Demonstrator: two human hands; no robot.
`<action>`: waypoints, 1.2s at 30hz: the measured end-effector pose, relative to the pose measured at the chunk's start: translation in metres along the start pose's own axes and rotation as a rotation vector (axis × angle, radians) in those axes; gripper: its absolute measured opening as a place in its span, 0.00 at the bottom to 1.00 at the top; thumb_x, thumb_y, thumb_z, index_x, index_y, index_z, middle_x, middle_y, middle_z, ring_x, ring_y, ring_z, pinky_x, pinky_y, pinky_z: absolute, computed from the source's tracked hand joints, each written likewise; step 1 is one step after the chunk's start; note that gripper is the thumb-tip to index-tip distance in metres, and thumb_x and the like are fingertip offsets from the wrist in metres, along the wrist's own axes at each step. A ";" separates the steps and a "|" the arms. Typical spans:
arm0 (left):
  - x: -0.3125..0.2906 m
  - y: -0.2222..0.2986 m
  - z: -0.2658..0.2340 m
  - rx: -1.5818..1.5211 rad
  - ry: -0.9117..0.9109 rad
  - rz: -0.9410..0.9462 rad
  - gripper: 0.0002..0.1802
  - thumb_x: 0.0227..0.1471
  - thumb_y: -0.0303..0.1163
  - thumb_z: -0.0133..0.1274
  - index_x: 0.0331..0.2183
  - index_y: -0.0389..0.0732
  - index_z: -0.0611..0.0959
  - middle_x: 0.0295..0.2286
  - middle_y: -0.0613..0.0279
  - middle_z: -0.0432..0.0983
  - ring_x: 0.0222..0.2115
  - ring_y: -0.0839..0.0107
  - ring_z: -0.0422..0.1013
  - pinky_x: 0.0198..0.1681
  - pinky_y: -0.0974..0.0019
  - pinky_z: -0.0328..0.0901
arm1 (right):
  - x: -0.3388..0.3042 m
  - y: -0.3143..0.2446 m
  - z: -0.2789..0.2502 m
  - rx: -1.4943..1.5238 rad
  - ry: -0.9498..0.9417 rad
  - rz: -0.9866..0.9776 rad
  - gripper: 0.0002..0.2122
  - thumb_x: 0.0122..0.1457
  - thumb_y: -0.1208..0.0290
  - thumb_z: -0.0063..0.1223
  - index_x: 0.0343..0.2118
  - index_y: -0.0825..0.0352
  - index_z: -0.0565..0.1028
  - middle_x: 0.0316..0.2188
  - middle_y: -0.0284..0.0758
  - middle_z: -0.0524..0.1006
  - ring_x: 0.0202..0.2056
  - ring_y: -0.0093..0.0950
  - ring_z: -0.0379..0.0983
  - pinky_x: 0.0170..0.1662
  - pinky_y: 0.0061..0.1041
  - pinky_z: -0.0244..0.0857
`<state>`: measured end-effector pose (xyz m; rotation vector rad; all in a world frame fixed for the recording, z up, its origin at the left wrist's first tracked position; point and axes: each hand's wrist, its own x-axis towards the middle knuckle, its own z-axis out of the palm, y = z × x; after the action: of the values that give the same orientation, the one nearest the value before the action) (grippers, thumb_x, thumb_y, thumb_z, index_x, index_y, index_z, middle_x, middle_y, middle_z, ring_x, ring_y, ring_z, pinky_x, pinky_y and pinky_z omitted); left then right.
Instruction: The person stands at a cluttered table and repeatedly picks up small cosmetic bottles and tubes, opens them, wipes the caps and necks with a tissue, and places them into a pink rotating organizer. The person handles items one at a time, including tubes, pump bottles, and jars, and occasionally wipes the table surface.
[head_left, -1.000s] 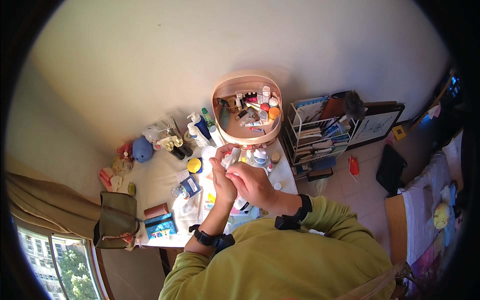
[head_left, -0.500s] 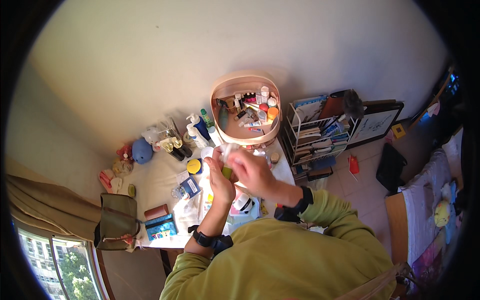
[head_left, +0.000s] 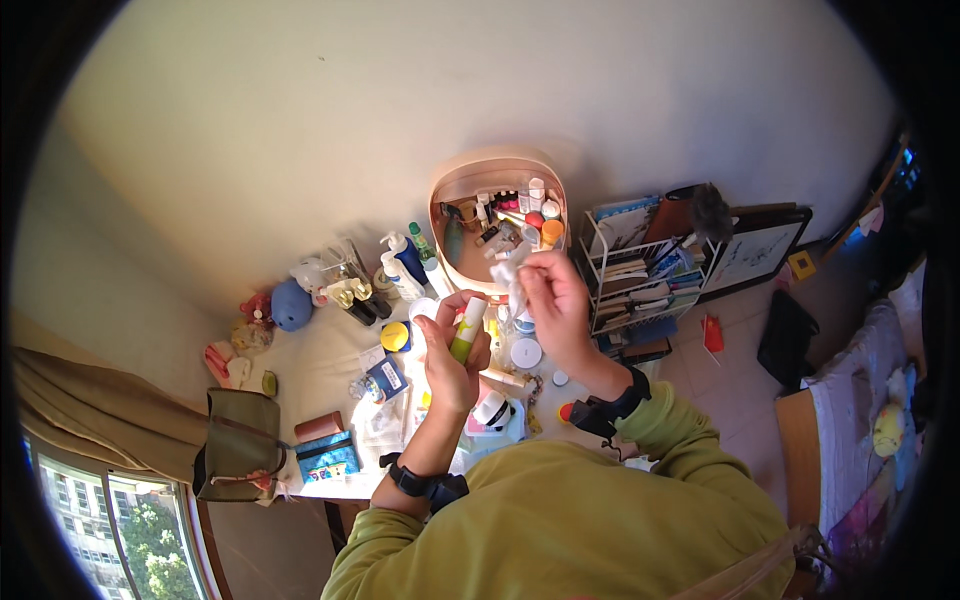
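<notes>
My left hand (head_left: 452, 352) grips a small green and white tube (head_left: 466, 331), held upright above a white table (head_left: 320, 370). My right hand (head_left: 553, 300) is raised beside it and pinches a crumpled white tissue or wipe (head_left: 511, 273) between the fingertips. The two hands are a little apart. Just behind them stands a peach oval organiser box (head_left: 492, 175) filled with several small bottles and jars. Below the hands on the table lie a white round lid (head_left: 526, 352) and a pink and white jar (head_left: 489, 412).
Pump bottles (head_left: 402, 262) and dark vials (head_left: 360, 305) stand at the back of the table, with a blue ball-like thing (head_left: 291, 305), a yellow jar (head_left: 396, 336) and a blue box (head_left: 328, 457). An olive bag (head_left: 238, 445) hangs at the left; a wire shelf of books (head_left: 640, 280) stands right.
My hands were pressed together over the table; they have come apart. The left now holds the tube upright and the right has lifted with the white tissue toward the organiser box.
</notes>
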<state>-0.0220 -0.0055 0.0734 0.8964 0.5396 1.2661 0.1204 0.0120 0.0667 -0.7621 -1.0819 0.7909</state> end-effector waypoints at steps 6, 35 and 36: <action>0.000 -0.008 0.001 -0.028 0.058 -0.028 0.40 0.55 0.68 0.27 0.47 0.40 0.69 0.16 0.74 0.56 0.14 0.84 0.48 0.17 0.77 0.44 | -0.014 -0.015 0.011 -0.544 -0.293 -0.326 0.07 0.55 0.81 0.50 0.36 0.68 0.69 0.27 0.41 0.72 0.29 0.43 0.71 0.30 0.33 0.65; 0.006 -0.007 0.004 0.310 0.073 0.150 0.37 0.57 0.65 0.27 0.49 0.43 0.67 0.17 0.75 0.58 0.14 0.85 0.51 0.16 0.79 0.45 | -0.015 -0.007 -0.006 -0.277 -0.251 -0.327 0.07 0.54 0.82 0.53 0.36 0.71 0.71 0.33 0.39 0.73 0.32 0.27 0.74 0.36 0.24 0.67; 0.005 -0.012 0.005 0.337 0.132 0.163 0.37 0.57 0.65 0.26 0.50 0.44 0.66 0.18 0.75 0.60 0.15 0.85 0.53 0.16 0.79 0.47 | -0.018 -0.013 -0.004 -0.380 -0.337 -0.324 0.08 0.52 0.82 0.54 0.35 0.70 0.72 0.33 0.39 0.72 0.32 0.30 0.73 0.36 0.25 0.66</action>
<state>-0.0100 -0.0022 0.0673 1.1614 0.8140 1.4130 0.1214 -0.0101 0.0684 -0.7570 -1.6432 0.4467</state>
